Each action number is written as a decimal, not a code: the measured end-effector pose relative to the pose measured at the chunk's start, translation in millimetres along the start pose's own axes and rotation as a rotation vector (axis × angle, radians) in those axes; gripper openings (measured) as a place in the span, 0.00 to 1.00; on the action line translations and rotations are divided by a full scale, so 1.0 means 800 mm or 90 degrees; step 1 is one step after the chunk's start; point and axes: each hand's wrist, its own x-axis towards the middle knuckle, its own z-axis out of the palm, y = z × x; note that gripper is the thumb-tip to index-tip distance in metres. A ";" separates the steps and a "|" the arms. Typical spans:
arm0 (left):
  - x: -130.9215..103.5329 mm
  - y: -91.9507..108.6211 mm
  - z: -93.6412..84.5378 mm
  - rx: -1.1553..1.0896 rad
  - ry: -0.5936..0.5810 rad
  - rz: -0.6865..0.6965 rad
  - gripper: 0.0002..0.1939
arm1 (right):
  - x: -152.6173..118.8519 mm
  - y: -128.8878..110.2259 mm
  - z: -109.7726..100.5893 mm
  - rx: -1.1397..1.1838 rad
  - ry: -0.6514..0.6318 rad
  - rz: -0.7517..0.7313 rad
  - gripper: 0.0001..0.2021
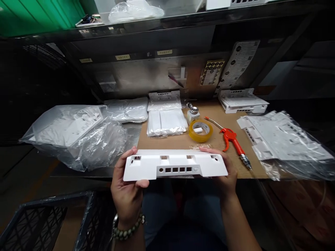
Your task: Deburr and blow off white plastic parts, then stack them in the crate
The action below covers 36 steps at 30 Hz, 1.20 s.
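a brown work surface (222, 146) is being partly hidden under bagged goods, and its near edge is being cut off by the panel in front. white plastic parts are being blurred by crumpled clear bags at the far left (75, 134) and the far right (285, 143). a dark crate (39, 223) is being cropped by the lower left corner. a long white plastic panel (174, 164) with a row of small square openings is being held level just in front of the surface's near edge: the left hand (127, 193) is being closed around its left end, thumb over the lower edge, while the right hand (222, 174) is being wrapped behind its right end, its palm mostly hidden. a red air blow gun (232, 141) and a yellow tape roll (200, 130) are lying beyond. small yellow labels (122, 56) on the shelf rail are too blurred to be read.
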 end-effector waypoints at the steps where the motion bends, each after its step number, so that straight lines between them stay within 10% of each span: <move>1: -0.001 0.000 0.001 0.000 -0.001 -0.002 0.38 | 0.000 0.002 0.000 0.013 0.004 -0.003 0.15; 7: 0.013 -0.012 0.001 -0.294 0.102 -0.228 0.33 | -0.003 0.014 0.000 0.061 0.023 -0.107 0.16; 12: 0.035 -0.033 -0.033 -0.435 -0.078 -0.631 0.30 | 0.033 0.013 -0.006 -0.012 -0.211 -0.206 0.16; 19: 0.049 -0.033 -0.061 -0.479 0.052 -0.516 0.16 | 0.198 0.076 -0.014 -0.624 -0.413 -0.041 0.09; 24: 0.054 -0.016 -0.060 -0.456 0.205 -0.536 0.24 | 0.229 0.111 0.002 -0.711 -0.523 -0.028 0.09; 36: 0.087 0.025 -0.022 -0.469 0.310 -0.489 0.20 | 0.297 0.077 0.009 -0.775 -0.340 -0.056 0.16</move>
